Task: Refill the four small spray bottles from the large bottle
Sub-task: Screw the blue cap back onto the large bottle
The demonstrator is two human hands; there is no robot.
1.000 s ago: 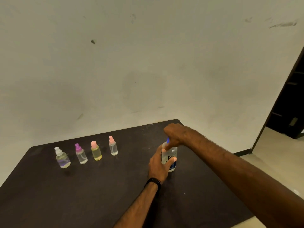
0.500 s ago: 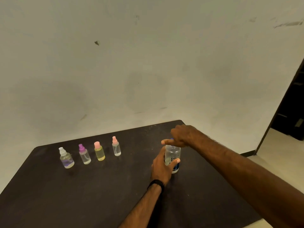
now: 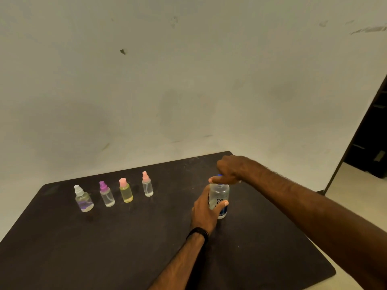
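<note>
A large clear bottle [image 3: 219, 195] with a blue label stands upright on the dark table [image 3: 104, 248], right of centre. My left hand [image 3: 206, 210] grips its body from the left. My right hand [image 3: 230, 169] is curled over its top and holds the blue cap [image 3: 219, 176], mostly hidden by the fingers. Left of it a row of small spray bottles stands capped: one with a white cap [image 3: 83, 199], one with a purple cap [image 3: 106, 194], a yellow one with a pink cap [image 3: 125, 191], and a clear one with a pink cap [image 3: 147, 185].
A pale wall [image 3: 188, 80] rises right behind the table's far edge. A dark doorway [image 3: 372, 132] opens at the right, past the table's right edge.
My right hand has stayed on the cap and turned a little around it. The left hand keeps its hold on the bottle. The camera view has shifted slightly.
</note>
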